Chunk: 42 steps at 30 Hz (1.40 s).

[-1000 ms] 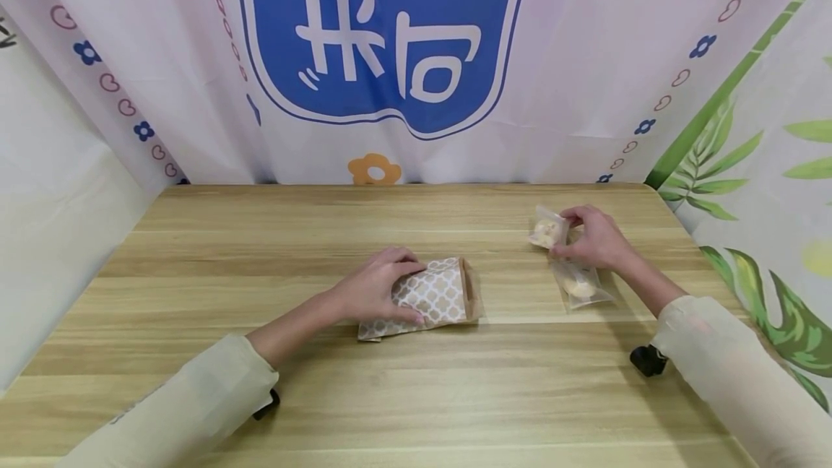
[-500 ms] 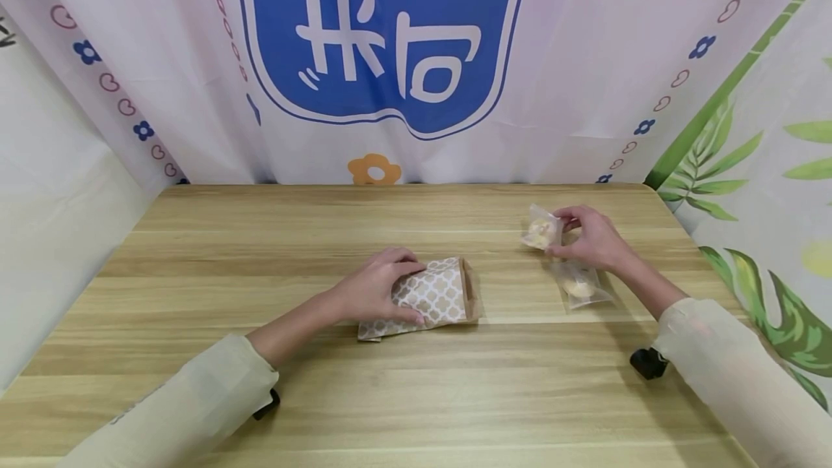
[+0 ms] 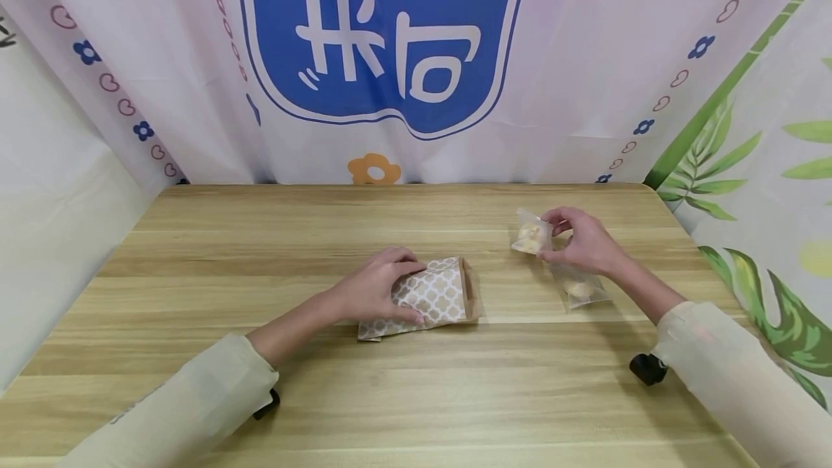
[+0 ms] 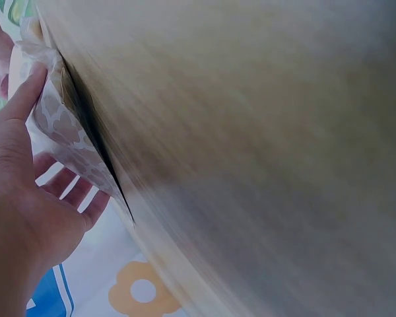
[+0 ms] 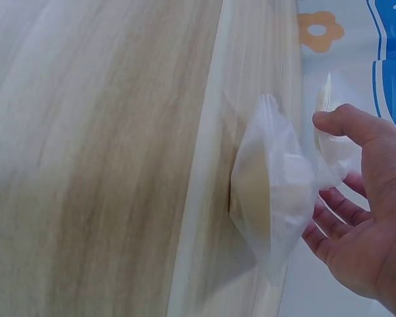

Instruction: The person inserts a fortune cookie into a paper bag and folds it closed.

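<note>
A patterned tan-and-white paper bag (image 3: pixel 435 291) lies flat in the middle of the wooden table, its mouth toward the right. My left hand (image 3: pixel 370 291) holds it across the back part, thumb on the near edge and fingers on the far edge. To the right, my right hand (image 3: pixel 588 243) pinches the edge of a small clear packet (image 3: pixel 529 237) with pale yellow food inside. A second clear packet (image 3: pixel 581 293) with a pale round piece lies just below that hand; in the right wrist view this packet (image 5: pixel 270 191) is nearer the camera.
The wooden table (image 3: pixel 292 215) ends at a white printed curtain (image 3: pixel 552 114) along the back. Leaf-printed cloth (image 3: pixel 773 186) hangs at the right. A black wrist camera (image 3: pixel 648 368) sits under the right sleeve.
My right hand has moved a little to the left with the pinched packet, away from the second packet. The left hand and the paper bag have stayed still.
</note>
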{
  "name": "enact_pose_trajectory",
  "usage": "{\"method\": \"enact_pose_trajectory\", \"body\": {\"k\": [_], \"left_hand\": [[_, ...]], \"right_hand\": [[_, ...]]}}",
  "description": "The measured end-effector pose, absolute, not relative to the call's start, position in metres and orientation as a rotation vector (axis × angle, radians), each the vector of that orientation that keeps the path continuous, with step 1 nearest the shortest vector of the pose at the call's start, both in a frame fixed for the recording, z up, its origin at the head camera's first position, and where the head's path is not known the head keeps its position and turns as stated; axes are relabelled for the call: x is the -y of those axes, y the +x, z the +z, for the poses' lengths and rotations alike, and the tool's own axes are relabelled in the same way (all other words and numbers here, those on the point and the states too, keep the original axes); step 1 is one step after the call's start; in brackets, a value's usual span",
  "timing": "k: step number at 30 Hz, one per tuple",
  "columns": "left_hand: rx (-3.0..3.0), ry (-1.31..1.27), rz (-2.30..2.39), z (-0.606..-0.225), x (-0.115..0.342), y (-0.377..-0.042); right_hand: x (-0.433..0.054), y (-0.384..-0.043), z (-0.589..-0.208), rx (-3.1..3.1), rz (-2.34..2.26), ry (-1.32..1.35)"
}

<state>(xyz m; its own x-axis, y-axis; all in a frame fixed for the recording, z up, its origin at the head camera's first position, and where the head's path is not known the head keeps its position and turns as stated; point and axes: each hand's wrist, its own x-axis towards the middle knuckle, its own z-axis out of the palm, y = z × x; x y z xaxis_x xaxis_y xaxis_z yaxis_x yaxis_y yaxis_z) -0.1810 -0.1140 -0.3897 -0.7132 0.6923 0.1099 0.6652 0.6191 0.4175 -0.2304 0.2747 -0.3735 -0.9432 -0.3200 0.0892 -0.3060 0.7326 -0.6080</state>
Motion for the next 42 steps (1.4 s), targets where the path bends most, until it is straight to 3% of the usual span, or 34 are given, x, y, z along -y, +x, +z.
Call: {"method": "enact_pose_trajectory", "body": {"k": [42], "left_hand": [[-2.776, 1.169, 0.643, -0.393, 0.115, -0.182]], "right_hand": [[-0.250, -0.205, -0.369, -2.799, -1.154, -0.740]]}}
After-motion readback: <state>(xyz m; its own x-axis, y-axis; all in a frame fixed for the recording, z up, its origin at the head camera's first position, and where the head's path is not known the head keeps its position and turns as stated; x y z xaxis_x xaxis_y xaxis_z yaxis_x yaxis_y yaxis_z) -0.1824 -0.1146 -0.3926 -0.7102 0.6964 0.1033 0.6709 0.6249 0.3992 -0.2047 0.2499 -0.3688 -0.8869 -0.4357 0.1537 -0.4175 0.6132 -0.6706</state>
